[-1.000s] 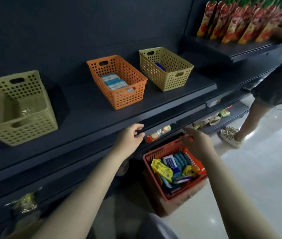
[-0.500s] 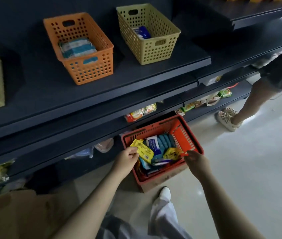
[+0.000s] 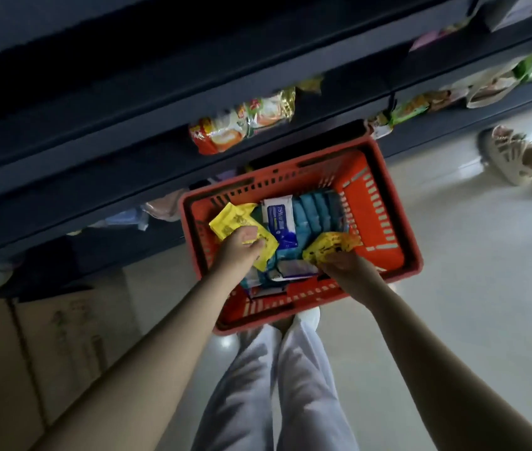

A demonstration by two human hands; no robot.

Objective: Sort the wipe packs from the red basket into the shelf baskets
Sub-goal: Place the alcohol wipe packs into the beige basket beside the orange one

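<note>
The red basket [image 3: 385,222] sits on the floor in front of the dark shelves, holding several wipe packs. My left hand [image 3: 238,247] grips a flat yellow wipe pack [image 3: 228,219] at the basket's left side. My right hand [image 3: 342,263] closes on a crumpled yellow wipe pack [image 3: 326,245] near the middle. A white and blue wipe pack [image 3: 280,219] and a row of teal wipe packs [image 3: 316,211] lie between them. The shelf baskets are out of view.
Snack packets [image 3: 241,123] lie on the low dark shelves behind the basket. A cardboard box [image 3: 30,353] stands at the lower left. Another person's sandalled foot [image 3: 508,154] is at the right on the pale floor. My white trousers [image 3: 271,385] are below.
The view has tilted down, so the shelf baskets have left the frame. Both hands have gone down into the red basket and each has closed on a yellow pack.
</note>
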